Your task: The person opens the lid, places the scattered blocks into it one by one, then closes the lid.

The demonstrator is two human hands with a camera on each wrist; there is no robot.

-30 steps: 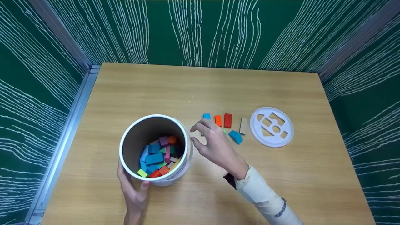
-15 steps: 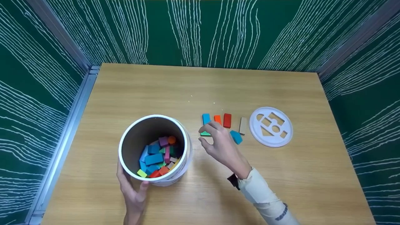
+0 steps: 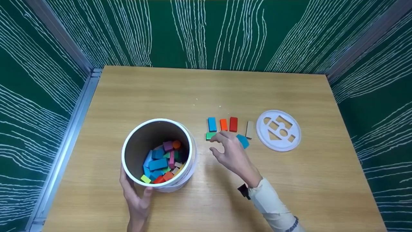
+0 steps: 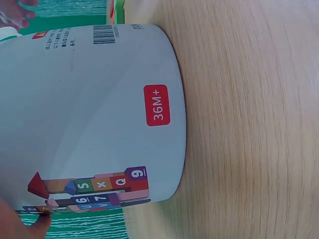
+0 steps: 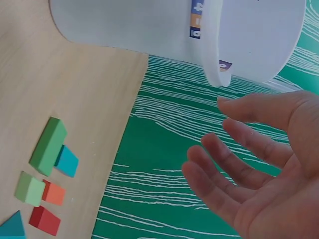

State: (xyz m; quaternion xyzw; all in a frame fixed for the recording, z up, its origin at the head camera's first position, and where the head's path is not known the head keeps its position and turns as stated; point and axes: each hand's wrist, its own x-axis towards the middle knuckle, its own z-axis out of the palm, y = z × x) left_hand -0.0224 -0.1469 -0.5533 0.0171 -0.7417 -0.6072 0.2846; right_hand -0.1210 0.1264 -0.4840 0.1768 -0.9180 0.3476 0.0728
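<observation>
A white bucket (image 3: 191,167) stands on the table, holding several coloured wooden blocks (image 3: 158,164). My left hand (image 3: 137,201) grips its near left side, thumb at the front and fingers round the wall. Printed letter blocks and a red "36M+" label show on the bucket (image 4: 89,109) in the left wrist view. Right of it, my right hand (image 3: 235,156) hovers with spread, slightly bent fingers and nothing between them. Close by its fingertips lies a green block (image 3: 210,136). Behind are a blue block (image 3: 211,124), an orange block (image 3: 223,124) and a red block (image 3: 233,124).
A beige block (image 3: 249,130) and a blue arched block (image 3: 243,141) lie right of the right hand. Farther right rests a white lid (image 3: 279,146) with shaped cutouts. A light green block (image 5: 29,188) shows in the right wrist view. Green walls (image 3: 219,35) enclose the table.
My right hand has moved right, away from the bucket's rim, uncovering the blue and green blocks. The left hand and the bucket have stayed put.
</observation>
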